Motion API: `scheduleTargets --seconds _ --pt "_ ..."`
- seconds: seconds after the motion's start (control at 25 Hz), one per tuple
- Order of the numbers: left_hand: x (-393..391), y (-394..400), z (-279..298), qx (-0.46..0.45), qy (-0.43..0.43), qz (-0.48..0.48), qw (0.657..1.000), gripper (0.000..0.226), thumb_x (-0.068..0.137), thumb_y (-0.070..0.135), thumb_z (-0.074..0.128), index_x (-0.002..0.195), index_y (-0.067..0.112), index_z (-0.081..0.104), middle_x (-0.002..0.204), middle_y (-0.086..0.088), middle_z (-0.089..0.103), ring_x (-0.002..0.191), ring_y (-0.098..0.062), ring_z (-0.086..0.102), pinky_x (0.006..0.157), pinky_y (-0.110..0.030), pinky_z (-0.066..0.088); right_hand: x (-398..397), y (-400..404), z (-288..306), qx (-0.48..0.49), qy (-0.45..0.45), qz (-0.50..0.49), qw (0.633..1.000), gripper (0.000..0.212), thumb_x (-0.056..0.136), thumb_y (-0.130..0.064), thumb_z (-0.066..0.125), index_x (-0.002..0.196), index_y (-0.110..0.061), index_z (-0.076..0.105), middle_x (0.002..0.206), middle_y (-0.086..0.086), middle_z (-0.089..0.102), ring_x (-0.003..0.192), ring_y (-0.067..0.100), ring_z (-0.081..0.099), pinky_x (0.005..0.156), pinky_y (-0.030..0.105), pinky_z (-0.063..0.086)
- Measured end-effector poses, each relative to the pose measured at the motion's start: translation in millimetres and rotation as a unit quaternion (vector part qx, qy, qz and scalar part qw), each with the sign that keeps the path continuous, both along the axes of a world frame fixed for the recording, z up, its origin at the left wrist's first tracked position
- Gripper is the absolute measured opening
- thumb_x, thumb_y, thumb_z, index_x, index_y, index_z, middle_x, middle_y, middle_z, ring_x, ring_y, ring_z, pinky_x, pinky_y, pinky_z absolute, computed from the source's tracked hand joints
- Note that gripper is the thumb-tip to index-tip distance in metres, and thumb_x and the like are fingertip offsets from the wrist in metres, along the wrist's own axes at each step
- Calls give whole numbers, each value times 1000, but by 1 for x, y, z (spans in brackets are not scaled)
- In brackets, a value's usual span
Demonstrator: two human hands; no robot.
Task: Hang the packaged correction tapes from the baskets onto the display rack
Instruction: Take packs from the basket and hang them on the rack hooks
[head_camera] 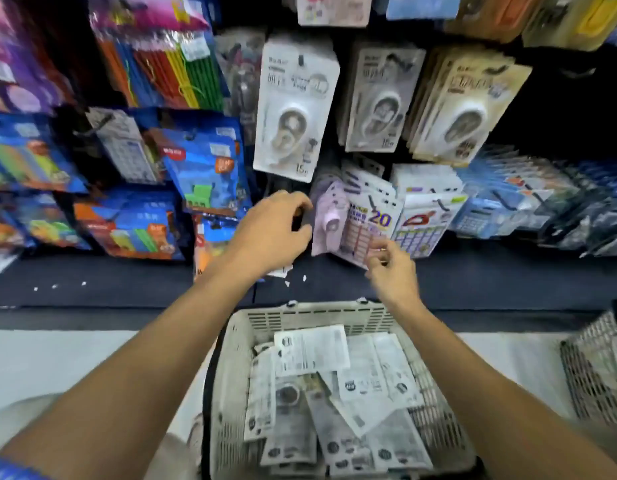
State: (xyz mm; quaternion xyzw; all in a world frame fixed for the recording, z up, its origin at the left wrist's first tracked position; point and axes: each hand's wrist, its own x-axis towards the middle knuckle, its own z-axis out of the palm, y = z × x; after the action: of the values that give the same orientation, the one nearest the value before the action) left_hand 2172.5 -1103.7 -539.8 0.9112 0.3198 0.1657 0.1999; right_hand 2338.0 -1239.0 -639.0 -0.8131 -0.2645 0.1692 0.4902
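Correction tape packs hang on the rack in three rows: a white one [296, 109], a grey one [379, 102] and a beige stack [466, 105]. More packs [314, 351] lie mostly back side up in the white basket [230, 344] below my arms. My left hand [275, 226] is under the white pack, its fingers curled round a small dark hook end [301, 216] beside a lilac pack [329, 216]. My right hand [386, 261] is lower right, fingertips pinching the bottom edge of a pack marked "20" [372, 223]. Motion blur hides the exact grip.
Blue toy packs [203, 168] and coloured stick bundles [161, 64] fill the rack at the left. Sticker and calculator packs [507, 199] hang to the right. A dark shelf ledge [127, 282] runs below the rack. A second wire basket [598, 362] stands at the right edge.
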Motion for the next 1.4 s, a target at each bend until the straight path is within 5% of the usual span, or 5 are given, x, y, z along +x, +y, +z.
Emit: scheduleTargets --seconds 0.28,0.48,0.76,1.0,1.4 --pt "-101 -65 -188 -152 398 -115 897 36 92 24 59 128 28 61 126 0 64 114 -22 59 88 -31 46 -28 -122 -143 -356 -56 135 923 22 97 -23 57 114 -12 65 115 9 71 103 32 66 80 32 48" --pt "-93 -91 -252 -382 255 15 888 21 94 22 67 114 20 70 117 2 70 104 -14 66 88 -28 53 -2 -116 -177 -341 210 -10 916 75 87 -42 75 143 -4 42 139 18 56 121 35 59 104 45 49" --pt "-23 -126 -291 -633 43 234 737 35 88 43 75 114 24 63 104 5 74 99 -18 70 91 -39 55 -17 -90 -202 -417 136 13 898 116 83 -69 65 160 -12 1 168 19 -1 147 46 28 116 54 35" --pt "4 -121 -303 -654 30 273 705 38 73 36 88 104 20 71 102 0 79 91 -20 75 91 -42 57 9 -89 -199 -342 250 -8 906 79 78 -50 80 138 -9 50 128 10 66 104 25 67 92 37 55" --pt "1 -133 -279 -645 58 228 727 71 61 33 96 117 14 57 107 2 75 93 -15 73 86 -39 61 -12 -103 -192 -143 476 -11 868 68 72 -19 89 130 -21 51 119 0 73 105 22 70 82 37 55"
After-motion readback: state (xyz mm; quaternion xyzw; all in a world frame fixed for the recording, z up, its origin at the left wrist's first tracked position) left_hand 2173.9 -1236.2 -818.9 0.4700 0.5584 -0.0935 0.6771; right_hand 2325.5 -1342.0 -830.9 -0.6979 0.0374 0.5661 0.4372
